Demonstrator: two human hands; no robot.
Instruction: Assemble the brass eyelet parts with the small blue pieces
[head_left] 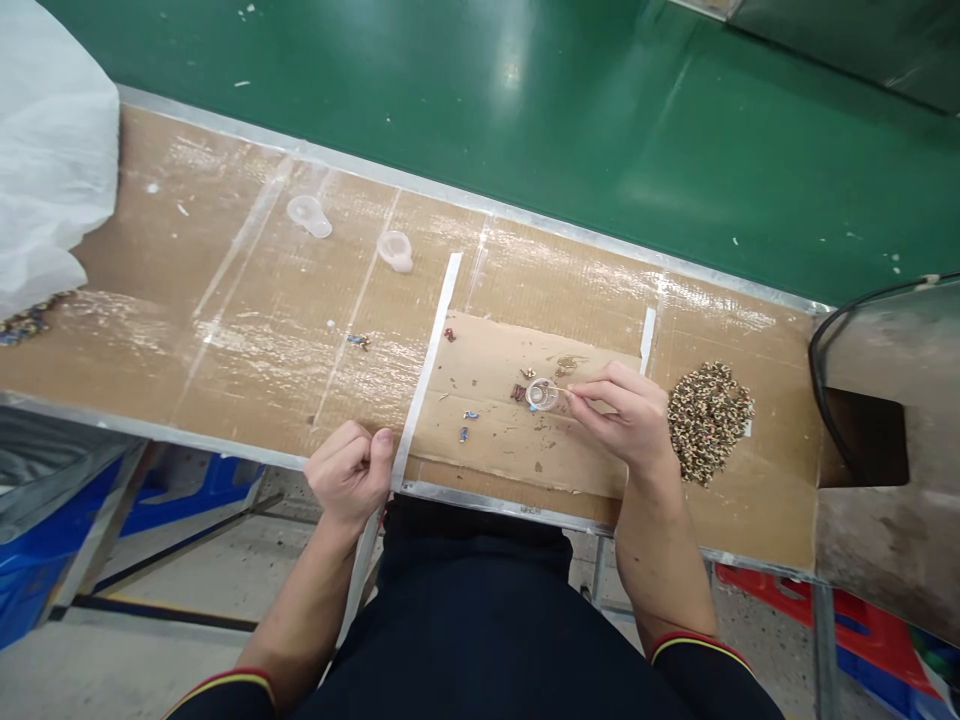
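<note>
My right hand [624,410] pinches a thin wooden stick [562,389] between thumb and fingers. The stick's far end is in a small clear plastic cup [540,395] on a brown cardboard sheet [510,455]. Beside the cup lie small dark reddish pieces [518,393] and a tiny piece with pale and dark parts [529,373]. Two little blue parts [470,415] rest left of the cup, and a reddish one [449,334] is near the sheet's upper left corner. At the bench's front edge my left hand [349,472] is closed in a fist; anything inside is hidden.
A heap of small speckled parts [709,420] sits right of my right hand. Two translucent cups [394,250] and a small blue-and-brown cluster [359,342] lie leftward. A white bag [52,150] covers the far left; a metal box with a black cable [821,375] stands right.
</note>
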